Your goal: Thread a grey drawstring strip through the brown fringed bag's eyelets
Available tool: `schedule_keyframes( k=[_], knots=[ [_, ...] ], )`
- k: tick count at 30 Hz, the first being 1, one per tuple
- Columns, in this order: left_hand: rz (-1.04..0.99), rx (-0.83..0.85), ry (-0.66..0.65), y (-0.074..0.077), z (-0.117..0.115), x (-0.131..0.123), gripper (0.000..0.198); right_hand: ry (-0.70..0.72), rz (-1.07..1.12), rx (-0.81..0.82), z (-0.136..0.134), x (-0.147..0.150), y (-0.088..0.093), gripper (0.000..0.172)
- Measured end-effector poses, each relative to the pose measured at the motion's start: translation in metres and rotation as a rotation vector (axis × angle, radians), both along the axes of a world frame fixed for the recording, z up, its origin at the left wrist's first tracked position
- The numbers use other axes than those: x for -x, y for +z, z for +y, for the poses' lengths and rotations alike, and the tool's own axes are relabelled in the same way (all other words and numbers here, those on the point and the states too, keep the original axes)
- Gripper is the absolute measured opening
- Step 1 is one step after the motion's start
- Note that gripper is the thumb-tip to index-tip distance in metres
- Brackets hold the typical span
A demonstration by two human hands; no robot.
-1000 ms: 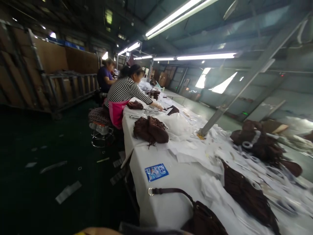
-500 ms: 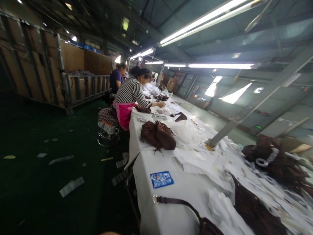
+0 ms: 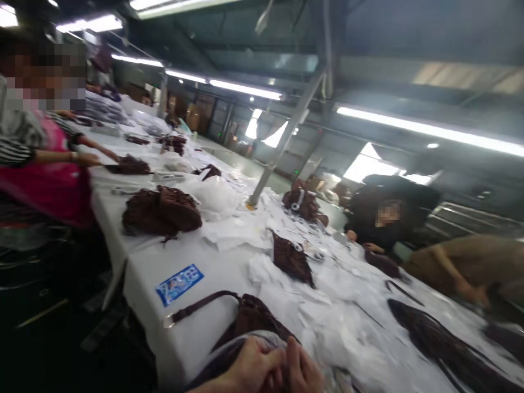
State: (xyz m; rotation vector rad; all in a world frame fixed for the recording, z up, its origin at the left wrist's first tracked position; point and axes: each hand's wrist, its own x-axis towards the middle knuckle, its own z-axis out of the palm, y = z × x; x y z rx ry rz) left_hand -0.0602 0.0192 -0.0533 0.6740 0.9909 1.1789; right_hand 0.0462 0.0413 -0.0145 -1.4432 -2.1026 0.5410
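Both my hands sit at the bottom edge of the view, pressed close together with fingers curled. My left hand [image 3: 251, 364] and my right hand [image 3: 305, 372] grip the near end of a dark brown bag [image 3: 254, 316], where a pale wrapping covers it. The bag lies on the white table [image 3: 213, 256], and its strap [image 3: 196, 307] runs out to the left, ending in a metal ring. What lies under my palms is hidden.
A blue packet [image 3: 179, 284] lies left of the strap. Fringed brown bags [image 3: 161, 210] and crumpled white paper [image 3: 339, 322] cover the table. A person in stripes and a pink apron [image 3: 45, 180] works at left, and another person [image 3: 385, 218] sits opposite. A slanted metal post [image 3: 278, 147] rises mid-table.
The view has swung right and down along the table. My hands, out of sight before, now show at the bottom edge on the brown bag. The person opposite has come into view.
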Motion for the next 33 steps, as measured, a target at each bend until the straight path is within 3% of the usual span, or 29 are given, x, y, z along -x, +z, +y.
schedule_keyframes(
  k=[3, 7, 8, 10, 11, 12, 15, 16, 19, 24, 30, 33],
  knots=[
    [0.06, -0.041, -0.056, 0.0, -0.001, 0.002, 0.061, -0.03, 0.159, 0.073, 0.006, -0.007, -0.014, 0.059],
    [0.298, -0.15, -0.446, 0.019, -0.016, 0.025, 0.055, -0.016, 0.229, 0.116, 0.001, -0.017, -0.015, 0.051],
    [0.4, -0.193, -0.407, 0.028, -0.02, 0.032, 0.054, 0.015, 0.236, 0.137, -0.001, -0.019, -0.013, 0.05],
    [0.605, -0.332, -0.081, 0.046, -0.024, 0.045, 0.044, 0.088, 0.246, 0.177, -0.004, -0.021, -0.007, 0.047],
    [0.685, -0.43, -0.003, 0.053, -0.023, 0.05, 0.036, 0.12, 0.25, 0.189, -0.005, -0.022, -0.003, 0.046],
    [0.712, -0.486, -0.062, 0.058, -0.02, 0.053, 0.033, 0.142, 0.256, 0.192, -0.005, -0.022, 0.001, 0.045],
    [0.708, -0.496, -0.447, 0.064, -0.002, 0.057, 0.036, 0.21, 0.291, 0.211, 0.003, -0.029, 0.01, 0.043],
    [0.715, -0.474, -0.509, 0.064, 0.006, 0.059, 0.038, 0.232, 0.309, 0.235, 0.008, -0.034, 0.01, 0.042],
    [0.782, -0.449, -0.489, 0.064, 0.038, 0.07, 0.034, 0.262, 0.35, 0.319, 0.025, -0.059, 0.001, 0.041],
    [0.922, -0.428, -0.616, 0.065, 0.096, 0.075, 0.027, 0.178, 0.41, 0.358, 0.055, -0.088, -0.024, 0.042],
    [0.992, -0.446, -0.7, 0.053, 0.132, 0.019, 0.023, 0.168, 0.498, 0.358, 0.081, -0.075, -0.022, 0.042],
    [1.012, -0.483, -0.698, 0.054, 0.145, 0.001, 0.019, 0.165, 0.573, 0.365, 0.089, -0.081, -0.028, 0.046]
  ],
)
